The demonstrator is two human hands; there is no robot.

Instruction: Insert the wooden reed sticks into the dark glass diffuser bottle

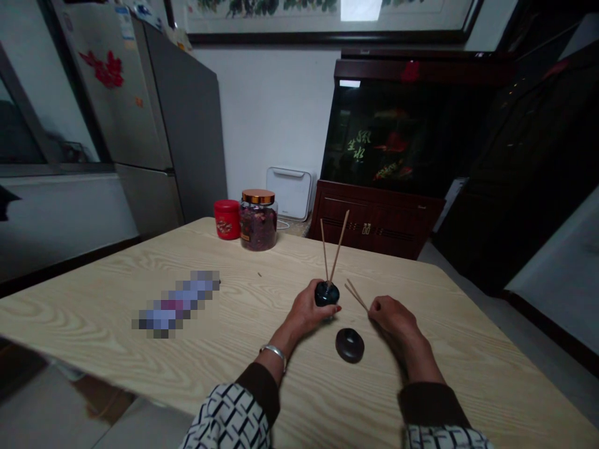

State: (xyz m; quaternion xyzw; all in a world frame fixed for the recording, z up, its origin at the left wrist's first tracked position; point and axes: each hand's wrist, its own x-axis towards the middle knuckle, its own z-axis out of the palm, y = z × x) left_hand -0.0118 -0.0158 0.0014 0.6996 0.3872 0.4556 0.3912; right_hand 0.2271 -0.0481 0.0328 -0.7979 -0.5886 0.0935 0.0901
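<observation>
My left hand [309, 308] is wrapped round a small dark glass diffuser bottle [326, 293] on the wooden table. Two thin reed sticks [336, 249] stand up out of the bottle's mouth, leaning apart. To the right of the bottle, my right hand [393, 318] is closed in a pinch on the lower ends of a few more reed sticks [357, 295], whose free tips point up and left toward the bottle. Between my wrists lies a dark brown round ring-like cap [350, 345] with a hollow in its middle, touched by neither hand.
A blurred-out bluish long object [180, 302] lies on the table [262, 349] at the left. Near the far edge are a red canister [227, 219] and a copper-lidded jar [258, 221] of dried flowers. Behind stand a fridge [187, 112], a white appliance [289, 192] and a fish tank [388, 137].
</observation>
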